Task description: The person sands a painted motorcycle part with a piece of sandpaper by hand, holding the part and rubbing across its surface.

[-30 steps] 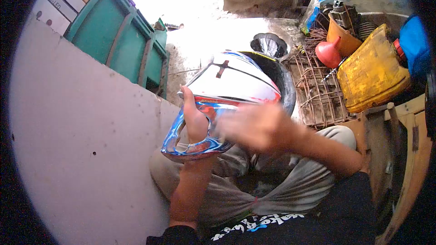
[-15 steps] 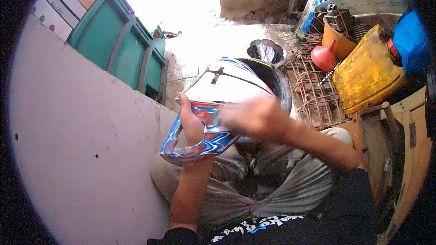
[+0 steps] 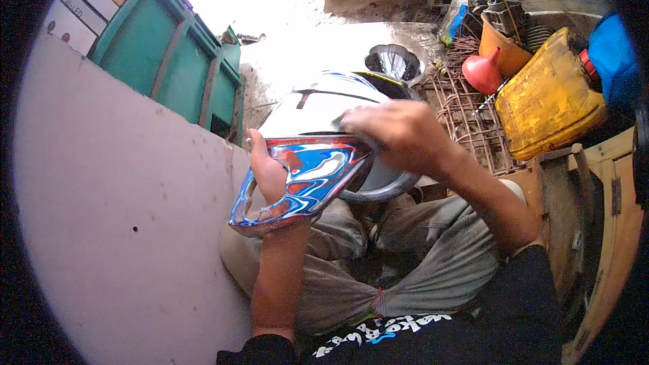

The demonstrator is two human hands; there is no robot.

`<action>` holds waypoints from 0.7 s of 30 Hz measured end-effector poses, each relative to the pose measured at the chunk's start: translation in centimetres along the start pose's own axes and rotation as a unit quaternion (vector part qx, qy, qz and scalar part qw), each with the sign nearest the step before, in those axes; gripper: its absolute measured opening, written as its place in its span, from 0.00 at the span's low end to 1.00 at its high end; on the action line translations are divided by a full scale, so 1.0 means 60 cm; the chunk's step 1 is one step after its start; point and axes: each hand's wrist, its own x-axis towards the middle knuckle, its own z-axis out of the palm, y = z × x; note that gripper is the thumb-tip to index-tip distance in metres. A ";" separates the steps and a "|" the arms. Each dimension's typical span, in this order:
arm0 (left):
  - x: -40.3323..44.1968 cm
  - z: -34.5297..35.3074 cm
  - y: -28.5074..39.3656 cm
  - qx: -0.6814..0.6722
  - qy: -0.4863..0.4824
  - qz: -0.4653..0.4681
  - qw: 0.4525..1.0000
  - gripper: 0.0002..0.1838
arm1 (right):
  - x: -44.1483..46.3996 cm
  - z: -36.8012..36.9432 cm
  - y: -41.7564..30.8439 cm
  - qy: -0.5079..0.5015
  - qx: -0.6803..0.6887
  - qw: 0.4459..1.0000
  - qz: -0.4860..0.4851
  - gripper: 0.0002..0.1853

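Grasping the swirl-painted panel point(image 3: 314, 172) through its opening, our left hand point(image 3: 269, 181) holds it partly over a black tub point(image 3: 380, 195), whose contents we cannot see; our right hand point(image 3: 399, 127) pinches a small grey piece point(image 3: 338, 122) against the panel's white face. Beyond, an orange bucket point(image 3: 498, 44) bears a dark metal part point(image 3: 503, 15), beside a red funnel point(image 3: 481, 73) and yellow jerrycan point(image 3: 551, 100).

Workshop, seemingly: red funnel point(image 3: 481, 73), stained yellow jerrycan point(image 3: 551, 98), metal parts point(image 3: 504, 15).

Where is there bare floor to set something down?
The pale floor beyond the painted piece, between the green cabinet and the dark scalloped dish, looks free, though glare hides detail. Right is crowded: metal grid, red funnel, yellow jerrycan.
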 end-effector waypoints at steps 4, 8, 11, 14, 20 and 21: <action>0.012 -0.007 -0.004 -0.007 0.030 0.007 1.000 0.35 | -0.019 0.028 -0.073 0.039 -0.017 0.994 -0.101 0.11; 0.038 -0.075 -0.004 -0.086 -0.085 -0.056 0.991 0.34 | -0.006 0.005 -0.034 0.005 -0.048 0.996 -0.074 0.10; -0.003 0.011 0.001 0.033 0.065 0.022 0.997 0.33 | -0.005 -0.008 -0.006 -0.068 -0.068 0.995 -0.014 0.13; 0.002 0.006 0.003 -0.016 0.067 0.011 0.998 0.32 | -0.016 0.011 -0.090 0.038 -0.006 0.986 -0.161 0.19; 0.004 0.007 0.002 0.012 0.082 0.025 0.996 0.33 | -0.008 -0.010 0.015 -0.015 -0.072 0.997 -0.025 0.10; 0.005 0.011 0.007 -0.006 0.085 0.015 0.996 0.33 | -0.009 -0.001 0.001 -0.019 -0.080 0.995 -0.048 0.09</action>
